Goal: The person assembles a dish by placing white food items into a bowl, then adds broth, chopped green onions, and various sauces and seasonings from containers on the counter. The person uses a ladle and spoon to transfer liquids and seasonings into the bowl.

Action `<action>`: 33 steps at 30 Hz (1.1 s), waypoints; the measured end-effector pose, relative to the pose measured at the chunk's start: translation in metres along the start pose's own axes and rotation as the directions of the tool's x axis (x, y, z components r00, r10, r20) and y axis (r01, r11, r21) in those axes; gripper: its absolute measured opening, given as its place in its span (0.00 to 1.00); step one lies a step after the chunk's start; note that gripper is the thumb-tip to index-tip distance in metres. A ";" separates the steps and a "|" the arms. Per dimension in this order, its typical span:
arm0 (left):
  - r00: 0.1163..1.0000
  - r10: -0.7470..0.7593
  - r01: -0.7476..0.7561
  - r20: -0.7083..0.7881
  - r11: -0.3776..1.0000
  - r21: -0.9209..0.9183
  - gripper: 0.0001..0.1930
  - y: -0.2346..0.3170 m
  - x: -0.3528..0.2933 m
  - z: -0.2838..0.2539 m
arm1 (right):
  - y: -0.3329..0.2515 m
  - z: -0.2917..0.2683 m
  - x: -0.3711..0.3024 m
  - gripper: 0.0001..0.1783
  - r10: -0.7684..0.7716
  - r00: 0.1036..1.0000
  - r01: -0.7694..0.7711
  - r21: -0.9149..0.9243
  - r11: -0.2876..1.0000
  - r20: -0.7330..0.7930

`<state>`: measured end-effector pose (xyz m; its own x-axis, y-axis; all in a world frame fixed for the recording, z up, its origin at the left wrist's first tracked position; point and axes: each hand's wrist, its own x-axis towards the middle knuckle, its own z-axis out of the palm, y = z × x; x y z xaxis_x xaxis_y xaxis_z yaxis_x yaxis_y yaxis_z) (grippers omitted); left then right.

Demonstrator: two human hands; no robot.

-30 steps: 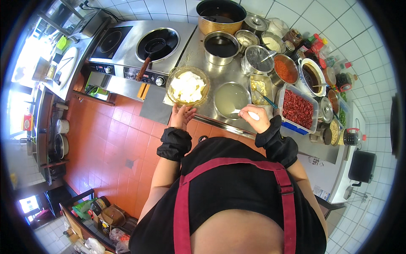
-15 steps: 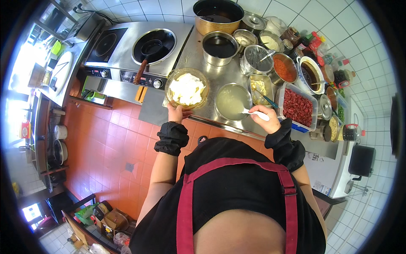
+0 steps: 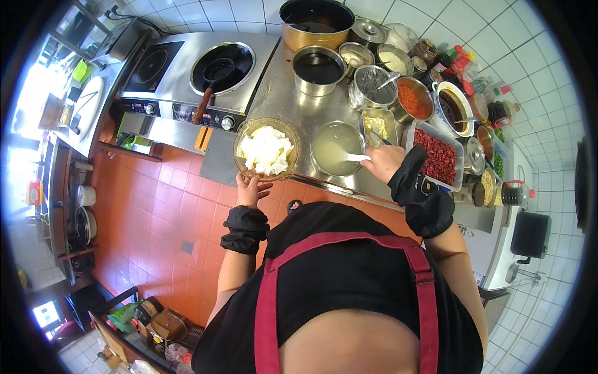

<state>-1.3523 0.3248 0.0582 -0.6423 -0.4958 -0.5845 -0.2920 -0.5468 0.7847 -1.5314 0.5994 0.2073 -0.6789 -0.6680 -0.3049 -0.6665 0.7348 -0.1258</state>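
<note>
A clear amber-tinted bowl [image 3: 238, 158] filled with white, lumpy pieces [image 3: 266, 149] sits at the counter's front edge. My left hand [image 3: 251, 189] grips its near side, with the fingers partly under the bowl. To its right stands a metal bowl [image 3: 317, 163] of cloudy, pale liquid. My right hand [image 3: 381, 163] is closed round the handle of a white spoon [image 3: 357, 158]. The spoon's head is down in the liquid and cannot be made out. Beyond that hand is a small steel tray [image 3: 387, 117] of chopped yellowish bits with a utensil in it.
A plastic tub [image 3: 460, 174] of dark red pieces stands right of my right hand. Steel pots [image 3: 319, 90], a pan of red sauce [image 3: 412, 100] and jars crowd the back. At the left, a dark ladle [image 3: 203, 107] lies in a wok [image 3: 240, 75] on the stove.
My left hand has drawn the bowl of white pieces nearer to me and slightly left. My right hand has shifted up, and the spoon now points more to the left.
</note>
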 end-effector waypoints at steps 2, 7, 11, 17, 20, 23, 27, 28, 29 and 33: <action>0.993 -0.008 0.039 0.116 0.962 -0.269 0.24 -0.016 0.005 -0.013 | -0.002 0.002 0.000 0.11 -0.055 0.998 0.055 -0.004 0.998 -0.017; 0.977 -0.004 0.091 0.214 0.914 -0.396 0.22 -0.021 0.012 -0.016 | 0.010 0.012 -0.013 0.06 -0.197 0.914 0.173 -0.098 0.980 -0.354; 0.975 0.004 0.085 0.224 0.919 -0.386 0.25 -0.026 0.016 -0.019 | 0.012 -0.002 -0.031 0.06 -0.246 0.800 0.167 -0.190 0.967 -0.548; 0.980 0.020 0.061 0.196 0.917 -0.395 0.25 -0.034 0.009 -0.021 | 0.018 -0.015 -0.053 0.11 -0.225 0.730 0.076 -0.249 0.965 -0.645; 0.983 0.028 0.046 0.183 0.920 -0.389 0.25 -0.032 0.001 -0.020 | 0.019 -0.015 -0.059 0.11 -0.208 0.696 0.049 -0.243 0.969 -0.688; 0.976 0.060 0.028 0.211 0.920 -0.391 0.25 -0.030 0.000 -0.024 | 0.019 -0.011 -0.060 0.10 -0.175 0.691 0.051 -0.193 0.980 -0.702; 0.975 0.063 0.029 0.214 0.916 -0.399 0.24 -0.022 -0.008 -0.020 | 0.022 0.002 -0.054 0.09 -0.056 0.722 0.084 0.007 0.996 -0.689; 0.974 0.068 0.027 0.218 0.915 -0.403 0.24 -0.020 -0.011 -0.020 | 0.024 0.006 -0.052 0.09 -0.006 0.745 0.074 0.073 0.995 -0.667; 0.973 0.073 0.024 0.221 0.913 -0.407 0.24 -0.018 -0.013 -0.019 | 0.025 0.010 -0.051 0.08 0.043 0.767 0.061 0.139 0.988 -0.640; 0.975 0.092 0.003 0.202 0.905 -0.425 0.25 -0.009 -0.026 -0.013 | 0.023 0.020 -0.046 0.08 0.066 0.797 0.027 0.145 0.989 -0.601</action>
<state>-1.3240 0.3337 0.0634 -0.7961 -0.3975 -0.4564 0.0354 -0.7833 0.6206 -1.5098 0.6494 0.1997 -0.7701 -0.5543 0.3157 -0.6329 0.7257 -0.2698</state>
